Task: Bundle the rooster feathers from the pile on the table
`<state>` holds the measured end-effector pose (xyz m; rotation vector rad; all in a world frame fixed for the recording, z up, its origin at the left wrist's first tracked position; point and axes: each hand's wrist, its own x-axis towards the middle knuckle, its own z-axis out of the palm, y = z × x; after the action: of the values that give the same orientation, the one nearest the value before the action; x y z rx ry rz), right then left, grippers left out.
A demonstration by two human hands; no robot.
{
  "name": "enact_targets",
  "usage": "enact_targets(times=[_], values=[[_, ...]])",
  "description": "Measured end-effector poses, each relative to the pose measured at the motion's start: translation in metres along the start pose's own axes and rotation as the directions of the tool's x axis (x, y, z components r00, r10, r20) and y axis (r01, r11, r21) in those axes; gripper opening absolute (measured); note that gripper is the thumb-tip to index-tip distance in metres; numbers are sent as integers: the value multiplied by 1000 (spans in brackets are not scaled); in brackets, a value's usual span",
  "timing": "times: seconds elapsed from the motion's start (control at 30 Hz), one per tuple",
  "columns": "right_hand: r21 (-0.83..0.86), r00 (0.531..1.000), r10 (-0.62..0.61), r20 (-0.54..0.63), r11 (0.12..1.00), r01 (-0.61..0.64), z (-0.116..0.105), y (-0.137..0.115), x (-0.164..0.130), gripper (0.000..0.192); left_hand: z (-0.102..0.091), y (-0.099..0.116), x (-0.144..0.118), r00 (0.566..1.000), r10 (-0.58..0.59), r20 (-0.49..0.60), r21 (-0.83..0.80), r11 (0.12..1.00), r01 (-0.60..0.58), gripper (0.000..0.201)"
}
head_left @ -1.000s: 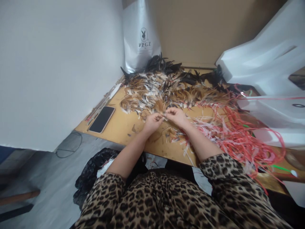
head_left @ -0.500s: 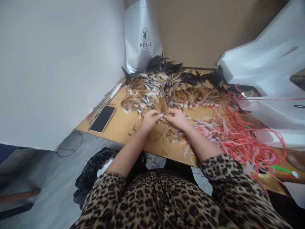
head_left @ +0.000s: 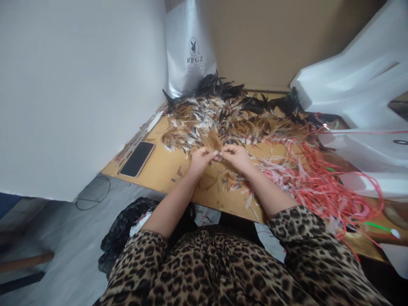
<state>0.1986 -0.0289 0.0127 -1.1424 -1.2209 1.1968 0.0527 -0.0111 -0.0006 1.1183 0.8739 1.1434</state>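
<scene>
A small bunch of golden-brown feathers stands up fanned out between my hands, above the near edge of a large feather pile. My left hand pinches its base between thumb and fingers. From the right, my right hand closes thumb and forefinger at the same base, its tips almost touching the left ones. Just beyond lies the pile of brown and white feathers, with black feathers along its back. The quill ends are hidden by my fingers.
A phone lies at the left of the wooden table. Tangled red and pink strings spread over the right side. A white PPGZ bag stands behind the feathers; white plastic sheeting is at right. A black plastic bag sits below.
The feather bunch between my fingers has fanned wider and leans more to the left. Both hands stay in nearly the same place.
</scene>
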Motion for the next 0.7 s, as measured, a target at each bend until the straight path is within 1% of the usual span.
enact_targets(times=[0.13,0.23,0.33,0.43,0.5,0.6,0.7], values=[[-72,999,8,32,997,-6,-1,-1,-1,25,-1,-1,1,1000,-16,-20,34,999,16,29],[-98,999,4,54,995,1,0,-1,-2,20,-1,0,0,1000,-24,-17,41,999,25,31],[-109,1000,17,19,994,-15,4,-3,-4,14,-1,2,0,1000,-26,2,37,999,26,31],[-65,998,48,-44,997,-50,9,-5,-5,15,0,3,0,999,-36,4,13,999,36,32],[-15,995,81,-61,997,-82,11,-5,-4,18,1,3,0,999,-53,-5,-14,999,53,34],[55,993,113,-43,992,-110,10,-3,-2,24,1,3,0,997,-74,-1,-49,996,74,36],[79,993,119,10,990,-119,7,-1,-1,29,0,2,-1,997,-73,18,-63,995,74,36]])
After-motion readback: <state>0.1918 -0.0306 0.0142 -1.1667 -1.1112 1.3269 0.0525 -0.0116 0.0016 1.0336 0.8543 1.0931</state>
